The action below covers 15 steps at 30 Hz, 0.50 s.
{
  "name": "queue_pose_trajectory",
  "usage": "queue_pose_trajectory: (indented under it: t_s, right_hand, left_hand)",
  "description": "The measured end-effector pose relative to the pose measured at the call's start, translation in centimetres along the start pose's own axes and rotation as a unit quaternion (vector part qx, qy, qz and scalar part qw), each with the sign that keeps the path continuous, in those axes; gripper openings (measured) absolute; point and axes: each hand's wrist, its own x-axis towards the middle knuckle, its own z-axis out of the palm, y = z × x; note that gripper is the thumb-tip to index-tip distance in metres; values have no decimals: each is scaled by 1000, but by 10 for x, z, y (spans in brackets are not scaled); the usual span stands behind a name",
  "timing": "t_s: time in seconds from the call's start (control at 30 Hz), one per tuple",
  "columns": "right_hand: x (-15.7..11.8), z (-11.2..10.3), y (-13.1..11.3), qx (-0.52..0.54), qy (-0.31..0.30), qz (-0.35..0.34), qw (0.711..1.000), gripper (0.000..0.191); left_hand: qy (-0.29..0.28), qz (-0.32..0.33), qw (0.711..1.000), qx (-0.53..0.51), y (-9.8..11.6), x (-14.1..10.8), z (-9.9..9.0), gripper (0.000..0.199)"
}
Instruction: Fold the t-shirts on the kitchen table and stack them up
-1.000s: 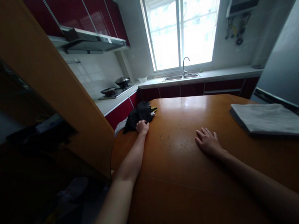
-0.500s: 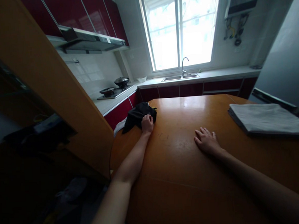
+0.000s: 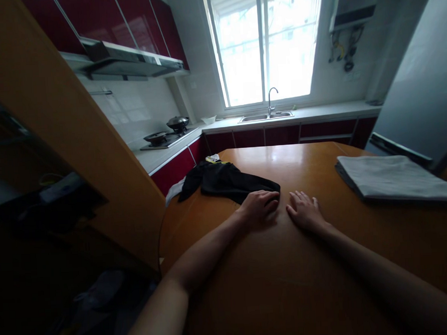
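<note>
A black garment (image 3: 229,181) with yellow trim stretches across the left part of the wooden table (image 3: 230,287). My left hand (image 3: 261,205) has its fingers curled on the garment's right end, near the middle of the table. Some of the fingertips are hidden against the dark cloth. Just to the right, my right hand (image 3: 305,210) lies flat on the tabletop with its fingers spread, touching only wood. White cloth (image 3: 175,191) shows at the garment's left side, by the table edge.
Folded light-grey cloth (image 3: 396,178) lies at the table's right side. A tall wooden cabinet panel (image 3: 96,179) rises close on the left. Beyond the table are a stove with a lidded wok (image 3: 177,123), a sink (image 3: 254,118) and a fridge (image 3: 414,87).
My left hand has moved right, drawing the black garment out from a crumpled heap into a longer stretch. My right hand stays flat in about the same place.
</note>
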Motion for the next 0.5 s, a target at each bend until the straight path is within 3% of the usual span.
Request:
queue_pose_trajectory:
  t_s: [0.07, 0.17, 0.23, 0.3, 0.4, 0.5]
  right_hand:
    - [0, 1, 1, 12, 12, 1, 1000, 62]
    - [-1, -2, 0, 35, 42, -33, 998, 59]
    - [-3, -7, -2, 50, 64, -111, 991, 56]
    - [-6, -12, -6, 61, 62, -213, 973, 55]
    - [-10, -14, -14, 68, 7, -299, 952, 54]
    - [-8, -15, -15, 64, -11, -258, 964, 47]
  left_hand:
    - [52, -47, 997, 20, -3, 3, -3, 34]
    - [122, -188, 970, 89, -26, 2, -10, 35]
    - [111, -277, 946, 127, -44, -2, -12, 38]
    - [65, -335, 930, 137, -57, -6, -11, 41]
    - [24, -325, 938, 114, -62, -10, -8, 44]
    - [44, -239, 968, 62, -52, -8, -4, 43]
